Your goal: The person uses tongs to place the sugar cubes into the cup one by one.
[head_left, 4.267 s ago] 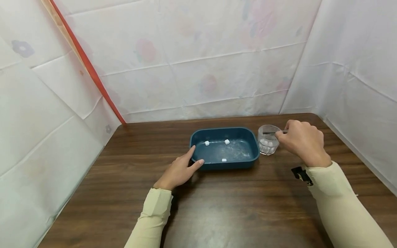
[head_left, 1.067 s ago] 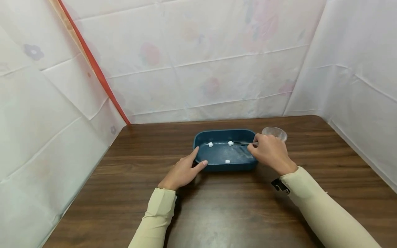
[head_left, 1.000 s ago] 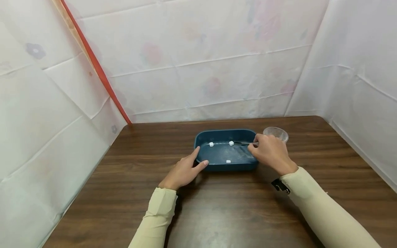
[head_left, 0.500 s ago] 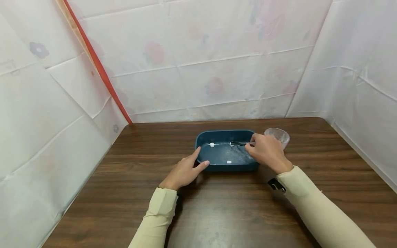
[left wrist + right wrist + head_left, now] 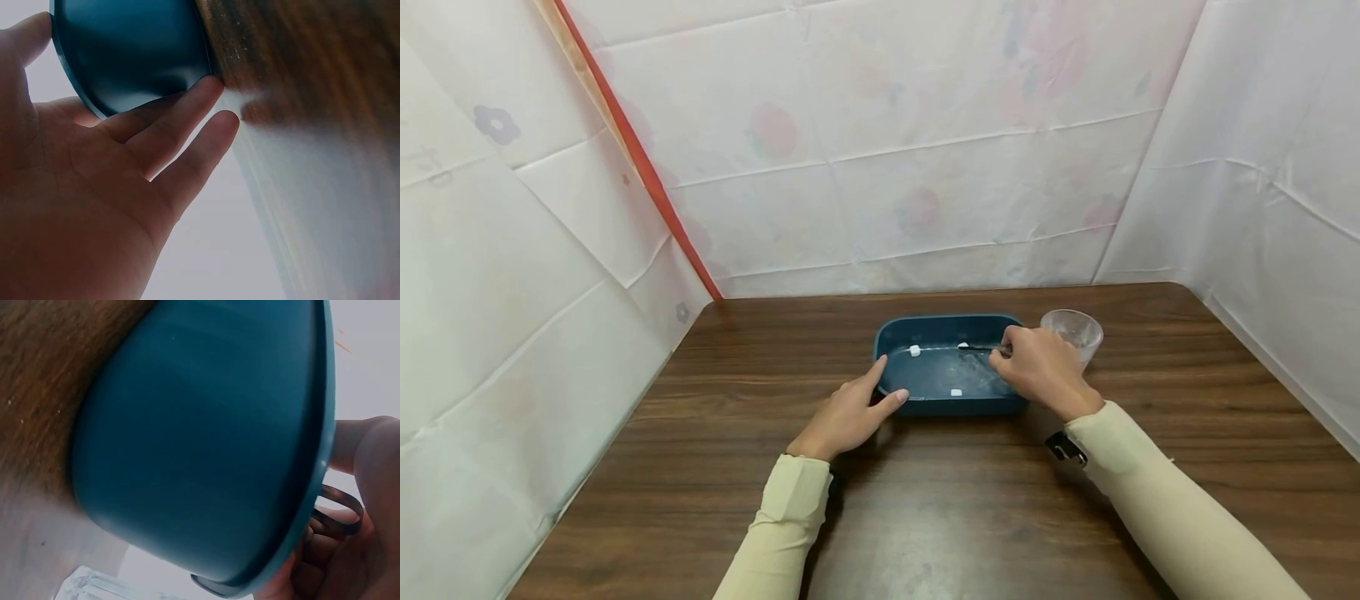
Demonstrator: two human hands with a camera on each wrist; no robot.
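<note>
In the head view a dark blue rectangular tray [image 5: 932, 407] holds several small white cubes: one cube [image 5: 914, 351] at the left, another [image 5: 956, 392] near the front wall. My left hand [image 5: 842, 415] lies against the tray's left front corner, its fingers mostly straight in the left wrist view. My right hand [image 5: 1047, 367] reaches over the right wall, gripping dark metal tweezers [image 5: 985, 348]. Their bent end shows in the right wrist view as a metal loop [image 5: 353, 520]. The tweezers' tips are at a third cube [image 5: 963, 345], partly covered; whether they pinch it I cannot tell.
A clear glass [image 5: 1078, 329] stands right of the tray, partly behind my right hand. The brown wooden table [image 5: 925, 500] meets a white patterned sheet [image 5: 865, 167] at the back and sides. A red strip [image 5: 647, 171] runs down the left corner.
Over four seconds my right hand moves the tweezers leftward from the glass into the tray, to the back cube. In the last half second they shift only slightly. My left hand stays at the corner.
</note>
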